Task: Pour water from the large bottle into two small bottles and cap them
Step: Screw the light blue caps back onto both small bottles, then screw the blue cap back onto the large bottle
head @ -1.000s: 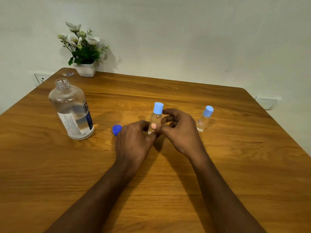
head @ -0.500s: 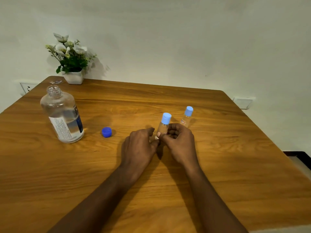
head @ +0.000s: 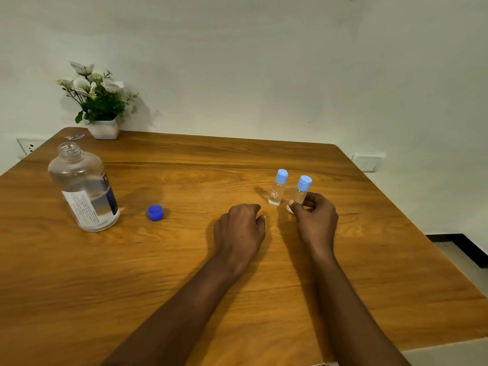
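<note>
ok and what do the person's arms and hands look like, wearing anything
Both arms are bare: the left forearm and right forearm show no sleeve up to the frame's bottom edge. The left hand and right hand are ungloved, with no ring, watch or bracelet visible on the sides that face the camera. The nails that show look short.

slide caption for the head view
Right hand grips a small clear bottle with pale blue cap beside its capped twin; left hand empty; large clear bottle open on the wooden table, blue cap alongside.
</note>
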`<state>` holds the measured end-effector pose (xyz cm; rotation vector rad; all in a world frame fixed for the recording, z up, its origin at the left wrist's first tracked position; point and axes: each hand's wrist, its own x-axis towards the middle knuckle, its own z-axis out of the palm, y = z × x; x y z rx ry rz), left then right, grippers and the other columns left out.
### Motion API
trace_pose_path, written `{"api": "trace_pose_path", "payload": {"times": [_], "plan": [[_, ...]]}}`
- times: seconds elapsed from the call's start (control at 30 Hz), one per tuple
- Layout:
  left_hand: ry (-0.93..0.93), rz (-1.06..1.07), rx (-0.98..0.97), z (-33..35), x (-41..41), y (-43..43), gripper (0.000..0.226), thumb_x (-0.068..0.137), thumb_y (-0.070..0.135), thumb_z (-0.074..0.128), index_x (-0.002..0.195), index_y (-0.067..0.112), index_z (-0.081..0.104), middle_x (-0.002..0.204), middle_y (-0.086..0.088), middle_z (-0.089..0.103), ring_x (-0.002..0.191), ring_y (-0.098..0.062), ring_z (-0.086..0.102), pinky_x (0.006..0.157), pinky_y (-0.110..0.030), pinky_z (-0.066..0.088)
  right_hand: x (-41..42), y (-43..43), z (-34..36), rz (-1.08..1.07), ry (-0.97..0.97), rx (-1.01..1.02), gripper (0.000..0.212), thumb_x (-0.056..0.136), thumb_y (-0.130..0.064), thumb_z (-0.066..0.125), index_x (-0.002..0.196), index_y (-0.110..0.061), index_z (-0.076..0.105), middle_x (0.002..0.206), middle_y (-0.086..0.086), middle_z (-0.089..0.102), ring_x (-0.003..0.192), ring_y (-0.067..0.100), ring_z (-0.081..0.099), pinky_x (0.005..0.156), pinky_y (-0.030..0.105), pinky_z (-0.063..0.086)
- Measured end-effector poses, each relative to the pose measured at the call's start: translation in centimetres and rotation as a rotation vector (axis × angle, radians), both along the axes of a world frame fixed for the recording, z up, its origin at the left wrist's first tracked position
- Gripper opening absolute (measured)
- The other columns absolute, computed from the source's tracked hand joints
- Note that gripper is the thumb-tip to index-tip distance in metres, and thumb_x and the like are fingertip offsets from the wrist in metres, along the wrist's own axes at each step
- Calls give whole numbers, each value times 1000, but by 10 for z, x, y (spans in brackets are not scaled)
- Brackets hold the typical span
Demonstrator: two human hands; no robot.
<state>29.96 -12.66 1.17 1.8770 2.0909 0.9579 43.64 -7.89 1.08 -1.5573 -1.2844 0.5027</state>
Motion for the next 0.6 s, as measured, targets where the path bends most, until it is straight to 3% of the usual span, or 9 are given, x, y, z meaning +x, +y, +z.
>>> {"api": "trace_pose_path", "payload": {"times": [0.23, 0.33, 0.4, 0.5, 0.6], "plan": [[-19, 5, 3, -4, -1, 4, 24, 90, 33, 55, 102, 17, 68, 101, -2, 71, 94, -26, 65, 75, -40, 54, 3, 8, -6, -6, -53, -8, 36, 79, -24, 77, 113, -13, 69, 106, 0, 72, 93, 9, 63, 79, 28, 50], [-43, -3, 9, -5, -2, 4, 23, 90, 31, 56, 101, 14, 68, 99, -4, 72, 93, -26, 66, 76, -40, 54, 3, 5, -5, -11, -51, -33, 53, 76, -27, 79, 124, -11, 63, 111, 4, 71, 102, 16, 65, 84, 31, 50], [-57, -11, 11, -3, -3, 1, 24, 90, 30, 57, 101, 13, 68, 99, -4, 72, 93, -26, 66, 76, -41, 54, 3, 0, -2, -47, -2, -55, 63, 77, -31, 79, 131, -8, 56, 103, 3, 69, 98, 17, 65, 79, 28, 47], [-76, -12, 23, 0, -10, -10, 25, 91, 31, 56, 107, 17, 69, 104, -2, 71, 97, -24, 66, 79, -39, 53, 3, -11, 2, -114, 63, -51, 48, 83, -35, 73, 121, -7, 61, 81, -7, 60, 70, 2, 55, 63, 24, 40], [-75, 6, 54, 2, -26, -26, 31, 92, 33, 56, 119, 22, 65, 112, 3, 70, 103, -18, 64, 82, -34, 53, -1, -25, 1, -45, 102, -39, 27, 86, -30, 69, 102, -9, 68, 85, -2, 66, 72, 5, 59, 63, 26, 42]]}}
